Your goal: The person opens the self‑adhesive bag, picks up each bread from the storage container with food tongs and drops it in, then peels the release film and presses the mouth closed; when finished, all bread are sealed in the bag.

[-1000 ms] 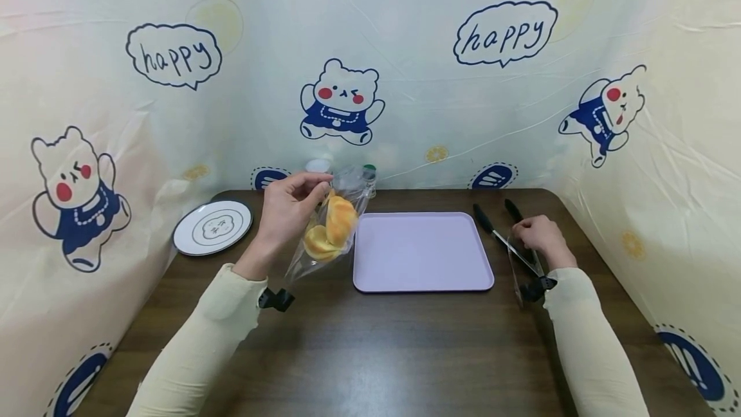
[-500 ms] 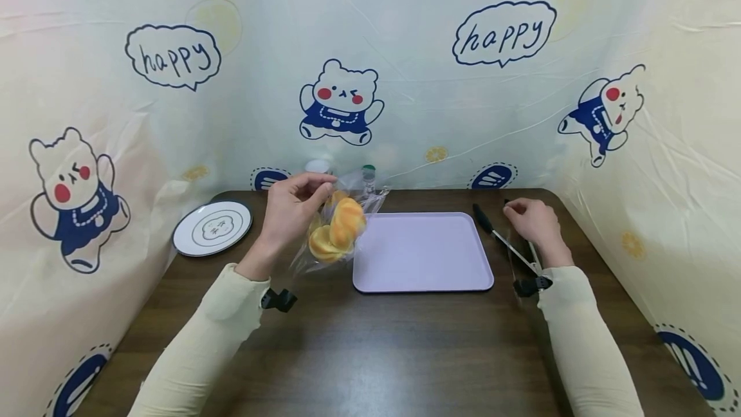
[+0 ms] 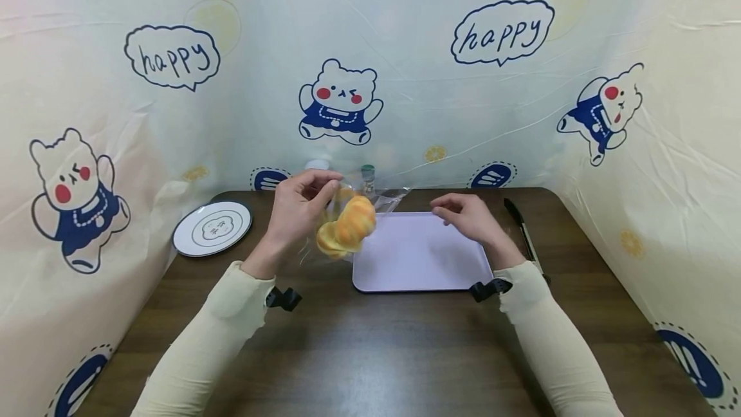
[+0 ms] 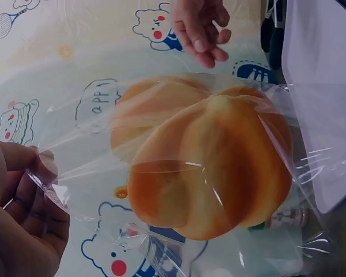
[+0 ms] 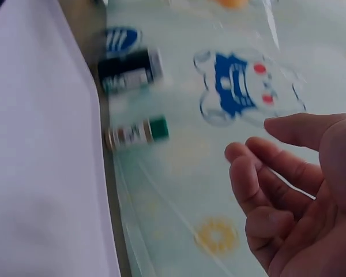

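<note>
My left hand pinches the edge of a clear plastic bag between thumb and fingers, left of the tray. Golden-brown bread rolls hang inside it and fill the middle of the left wrist view. My right hand is above the right rear part of a pale purple tray. Its fingers are relaxed and slightly bent, with nothing between them in the right wrist view. Black-handled tongs lie right of the tray, partly hidden behind the right forearm.
A white plate with a dark rim lies at the back left of the wooden table. Behind the tray stand a small green-capped bottle and a dark jar. A printed cloth encloses the back and sides.
My right hand has moved left from over the tongs to above the tray. My left hand and the bag have shifted slightly right, and the bag has swung towards the tray.
</note>
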A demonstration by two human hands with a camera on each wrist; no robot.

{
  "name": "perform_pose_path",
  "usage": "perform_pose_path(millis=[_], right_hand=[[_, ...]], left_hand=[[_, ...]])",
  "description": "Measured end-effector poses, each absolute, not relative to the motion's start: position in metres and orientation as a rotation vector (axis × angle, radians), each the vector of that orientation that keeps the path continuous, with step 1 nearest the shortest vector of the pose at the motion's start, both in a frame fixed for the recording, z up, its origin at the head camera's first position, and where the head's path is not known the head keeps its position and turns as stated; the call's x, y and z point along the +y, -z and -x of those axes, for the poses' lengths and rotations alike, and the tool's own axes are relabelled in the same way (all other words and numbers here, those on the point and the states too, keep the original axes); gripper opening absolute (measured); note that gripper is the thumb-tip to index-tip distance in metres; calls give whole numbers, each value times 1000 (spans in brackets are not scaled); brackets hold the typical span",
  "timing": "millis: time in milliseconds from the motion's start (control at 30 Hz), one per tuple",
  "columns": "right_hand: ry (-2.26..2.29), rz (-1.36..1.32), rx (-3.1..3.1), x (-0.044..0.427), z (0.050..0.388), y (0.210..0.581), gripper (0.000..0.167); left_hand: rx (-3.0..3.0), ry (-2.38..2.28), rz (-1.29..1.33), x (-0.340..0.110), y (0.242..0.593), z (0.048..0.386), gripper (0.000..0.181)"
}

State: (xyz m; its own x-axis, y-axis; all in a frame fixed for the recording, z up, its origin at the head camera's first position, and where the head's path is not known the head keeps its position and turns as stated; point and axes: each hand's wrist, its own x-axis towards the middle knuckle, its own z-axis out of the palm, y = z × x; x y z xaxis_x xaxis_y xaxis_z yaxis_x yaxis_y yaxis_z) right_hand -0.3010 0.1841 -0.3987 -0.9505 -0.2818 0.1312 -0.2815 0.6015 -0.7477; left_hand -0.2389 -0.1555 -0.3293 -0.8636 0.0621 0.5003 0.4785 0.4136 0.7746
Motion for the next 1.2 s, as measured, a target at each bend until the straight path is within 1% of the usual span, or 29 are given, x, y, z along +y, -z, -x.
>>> perform_pose_path(millis=[200, 400, 567, 800, 1067, 1200], right_hand=[[1505, 583, 2626, 146, 303, 398, 32], [1664, 604, 2549, 129, 302, 395, 25], [1736, 573, 2556, 125, 303, 393, 28], [1778, 608, 2593, 126, 302, 388, 30], [1802, 627, 2634, 136, 300, 381, 31], [1866, 656, 2622, 138, 298, 379, 29]], left_hand=[[-2278, 1433, 528, -155, 329, 239, 21], [-2271, 1423, 557, -157, 330, 239, 20], [-2278, 1428, 557, -160, 332, 240, 20], [-2297, 1406, 548, -162, 332, 240, 20], [-2253, 1390, 409, -169, 335, 246, 25], [-2251, 1387, 382, -172, 335, 248, 26]])
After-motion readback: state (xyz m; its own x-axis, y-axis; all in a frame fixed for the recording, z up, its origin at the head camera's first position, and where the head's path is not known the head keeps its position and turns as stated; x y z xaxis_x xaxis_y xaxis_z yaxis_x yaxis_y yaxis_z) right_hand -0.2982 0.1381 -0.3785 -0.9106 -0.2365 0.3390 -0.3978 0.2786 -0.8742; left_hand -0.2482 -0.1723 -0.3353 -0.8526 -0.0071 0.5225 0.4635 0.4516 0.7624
